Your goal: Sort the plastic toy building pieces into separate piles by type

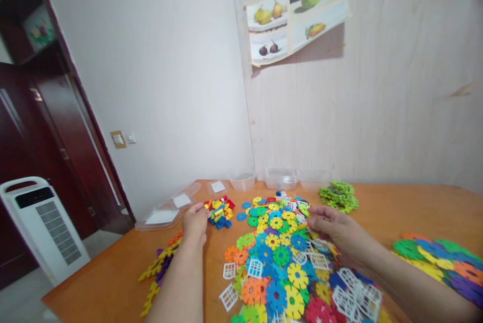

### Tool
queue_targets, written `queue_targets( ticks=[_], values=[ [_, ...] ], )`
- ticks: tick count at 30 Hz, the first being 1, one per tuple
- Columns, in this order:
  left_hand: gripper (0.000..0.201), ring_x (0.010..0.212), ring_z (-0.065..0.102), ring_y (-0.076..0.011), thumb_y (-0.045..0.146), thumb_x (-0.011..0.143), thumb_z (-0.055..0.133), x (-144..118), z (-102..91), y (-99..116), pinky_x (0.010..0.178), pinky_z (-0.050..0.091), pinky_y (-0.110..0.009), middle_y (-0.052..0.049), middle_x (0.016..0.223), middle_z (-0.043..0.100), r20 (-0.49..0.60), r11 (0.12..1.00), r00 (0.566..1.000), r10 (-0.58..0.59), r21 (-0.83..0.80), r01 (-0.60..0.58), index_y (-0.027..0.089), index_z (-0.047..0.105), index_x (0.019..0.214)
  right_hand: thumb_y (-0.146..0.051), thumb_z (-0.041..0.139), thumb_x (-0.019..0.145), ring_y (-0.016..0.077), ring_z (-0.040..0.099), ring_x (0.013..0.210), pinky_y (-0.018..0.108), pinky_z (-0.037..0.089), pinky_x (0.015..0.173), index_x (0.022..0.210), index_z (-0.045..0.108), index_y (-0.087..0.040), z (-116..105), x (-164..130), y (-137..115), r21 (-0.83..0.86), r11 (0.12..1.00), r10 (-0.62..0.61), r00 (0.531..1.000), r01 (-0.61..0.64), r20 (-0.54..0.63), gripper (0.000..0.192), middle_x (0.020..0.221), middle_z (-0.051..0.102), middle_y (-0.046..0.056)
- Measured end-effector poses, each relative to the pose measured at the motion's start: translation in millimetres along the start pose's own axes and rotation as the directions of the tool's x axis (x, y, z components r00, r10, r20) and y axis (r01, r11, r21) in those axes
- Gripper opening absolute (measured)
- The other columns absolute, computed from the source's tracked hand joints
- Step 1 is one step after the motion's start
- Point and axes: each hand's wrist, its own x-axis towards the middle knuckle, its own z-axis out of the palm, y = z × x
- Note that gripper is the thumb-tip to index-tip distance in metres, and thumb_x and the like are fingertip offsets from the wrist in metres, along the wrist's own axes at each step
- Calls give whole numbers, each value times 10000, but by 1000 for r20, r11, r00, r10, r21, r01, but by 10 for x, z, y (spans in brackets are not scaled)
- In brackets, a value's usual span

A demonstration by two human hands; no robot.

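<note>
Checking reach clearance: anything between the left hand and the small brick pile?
Nothing visible. The left hand is right at the left edge of the small brick pile; whether they touch, I can't tell.

The flower pieces [281,256] look like smooth plastic. The table [400,205] seems of wood (a little glossy).

The flower-shaped discs [281,255] mix yellow, blue, green, orange and red; the latticed window pieces [254,268] are white. Small blocks [219,211] show red, yellow and blue, the notched stack [338,196] lime green, the table [400,202] orange-brown.
</note>
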Motion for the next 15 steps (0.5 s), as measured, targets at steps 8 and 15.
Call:
queue_targets(
  ticks=[8, 15],
  values=[
    [220, 724, 692, -145, 39, 670, 641, -33, 6, 26, 777, 563, -290, -72, 788, 703, 25, 996, 999, -40, -76, 42, 117, 691, 870, -355, 709, 703, 141, 561, 639, 267, 432, 564, 1085, 571, -219, 22, -46, -78, -21, 1000, -24, 1000, 24, -8, 429, 854, 642, 25],
    [203, 700, 691, -154, 31, 661, 646, -35, 9, 24, 773, 581, -322, -65, 734, 682, -13, 995, 1000, -28, -94, 26, 118, 681, 841, -312, 710, 703, 122, 538, 635, 245, 384, 541, 1070, 574, -214, 3, -28, -72, 9, 999, -40, 999, 40, 8, 403, 835, 631, 3]
  ],
)
